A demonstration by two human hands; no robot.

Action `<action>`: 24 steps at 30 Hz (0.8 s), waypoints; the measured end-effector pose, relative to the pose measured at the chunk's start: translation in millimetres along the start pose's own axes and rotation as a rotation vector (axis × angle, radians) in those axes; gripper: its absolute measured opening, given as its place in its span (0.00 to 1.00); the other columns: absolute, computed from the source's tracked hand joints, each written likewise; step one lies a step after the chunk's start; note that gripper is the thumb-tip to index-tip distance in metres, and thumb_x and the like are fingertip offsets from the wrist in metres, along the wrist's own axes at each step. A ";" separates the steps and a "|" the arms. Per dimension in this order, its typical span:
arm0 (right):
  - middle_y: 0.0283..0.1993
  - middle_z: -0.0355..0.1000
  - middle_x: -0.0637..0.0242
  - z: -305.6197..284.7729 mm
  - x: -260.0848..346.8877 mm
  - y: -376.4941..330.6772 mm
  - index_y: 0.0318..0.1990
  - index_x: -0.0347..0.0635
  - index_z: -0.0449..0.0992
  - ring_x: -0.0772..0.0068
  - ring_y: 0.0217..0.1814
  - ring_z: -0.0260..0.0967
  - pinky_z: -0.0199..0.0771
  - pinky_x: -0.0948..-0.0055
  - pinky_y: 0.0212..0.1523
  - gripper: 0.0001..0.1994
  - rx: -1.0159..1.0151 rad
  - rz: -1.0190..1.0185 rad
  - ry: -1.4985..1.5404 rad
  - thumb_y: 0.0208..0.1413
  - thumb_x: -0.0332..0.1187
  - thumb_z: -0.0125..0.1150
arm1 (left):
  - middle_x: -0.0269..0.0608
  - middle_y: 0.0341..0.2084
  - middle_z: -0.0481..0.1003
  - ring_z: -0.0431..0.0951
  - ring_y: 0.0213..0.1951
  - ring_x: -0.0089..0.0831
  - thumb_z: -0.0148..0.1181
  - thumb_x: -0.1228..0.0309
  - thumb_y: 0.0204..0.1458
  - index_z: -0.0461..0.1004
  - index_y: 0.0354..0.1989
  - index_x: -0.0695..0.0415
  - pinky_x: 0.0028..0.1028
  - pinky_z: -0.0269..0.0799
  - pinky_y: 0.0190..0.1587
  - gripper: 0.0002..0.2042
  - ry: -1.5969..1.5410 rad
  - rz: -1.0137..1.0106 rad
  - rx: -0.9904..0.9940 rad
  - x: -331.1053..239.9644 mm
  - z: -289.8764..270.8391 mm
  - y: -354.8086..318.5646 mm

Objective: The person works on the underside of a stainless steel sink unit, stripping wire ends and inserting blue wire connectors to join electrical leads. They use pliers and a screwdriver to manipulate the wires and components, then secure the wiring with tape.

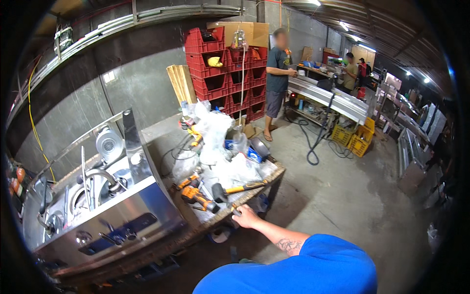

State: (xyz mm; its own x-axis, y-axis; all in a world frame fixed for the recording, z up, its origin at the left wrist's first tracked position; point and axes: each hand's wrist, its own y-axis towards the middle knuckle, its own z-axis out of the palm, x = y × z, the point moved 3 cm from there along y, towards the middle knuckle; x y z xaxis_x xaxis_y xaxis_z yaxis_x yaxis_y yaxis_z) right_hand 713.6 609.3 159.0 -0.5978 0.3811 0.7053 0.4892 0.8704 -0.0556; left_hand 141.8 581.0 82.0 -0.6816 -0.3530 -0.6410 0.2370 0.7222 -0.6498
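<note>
Left hand: not in view; cannot tell how far open or whether holding anything.
Metal machine (143,206): stands at far left on the counter (270,179), well apart from the right hand; bares a motor (108,145) and a bent pipe (101,173) at the open top.
Done on machine: has knobs (129,234) and a front panel in place, so probably partly put together or partly taken apart; cannot tell which.
Left on machine: seems to lack a cover over the inner parts, so judged unfinished; cannot tell how much remains.
Orange drill (197,197): lies on the counter right of the machine, near another orange tool (188,181); untouched.
Plastic bags (213,132): heap up behind the tools, spread over much of the counter; look unsorted.
Mallet (219,193): lies just right of the drill, black head nearest it, yellow and black handle running off to the right; just beyond the right hand, apparently not picked up.
Dark piece (234,210): shows by the fingertips at the counter's near edge; too small to name.
Right hand (246,217): reaches to that edge, fingers partly curled; cannot tell whether gripping the dark piece or only resting there.
Blue box (254,155): sits right of the bags.
</note>
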 end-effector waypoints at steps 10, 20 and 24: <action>0.73 0.56 0.49 72.8 43.4 110.4 0.59 0.58 0.77 0.42 0.74 0.56 0.62 0.51 0.71 0.22 -0.011 -0.081 -0.314 0.56 0.46 0.64 | 0.51 0.47 0.80 0.80 0.48 0.44 0.66 0.64 0.56 0.77 0.54 0.59 0.38 0.75 0.53 0.19 0.108 0.114 0.103 -120.8 -126.1 72.9; 0.74 0.56 0.49 101.5 13.5 -12.2 0.63 0.46 0.73 0.45 0.72 0.60 0.64 0.55 0.70 0.28 -0.371 0.298 -0.173 0.56 0.45 0.67 | 0.53 0.50 0.79 0.79 0.52 0.44 0.66 0.63 0.57 0.74 0.58 0.60 0.38 0.74 0.56 0.22 0.215 0.219 0.296 -136.3 -239.5 141.2; 0.52 0.80 0.54 144.8 -36.2 -111.3 0.56 0.41 0.78 0.55 0.56 0.77 0.74 0.62 0.60 0.24 0.161 0.589 -0.153 0.57 0.46 0.67 | 0.53 0.52 0.78 0.78 0.53 0.44 0.65 0.62 0.58 0.72 0.60 0.60 0.37 0.73 0.58 0.24 0.253 0.256 0.398 -127.2 -246.8 161.5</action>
State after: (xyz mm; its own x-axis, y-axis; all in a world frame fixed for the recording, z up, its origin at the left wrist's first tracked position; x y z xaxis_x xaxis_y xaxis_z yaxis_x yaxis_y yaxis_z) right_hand 588.8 543.8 37.3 -0.3471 0.8410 0.4151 0.6695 0.5322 -0.5183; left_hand 95.9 889.3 159.4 -0.7015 -0.0057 -0.7126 0.6281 0.4675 -0.6220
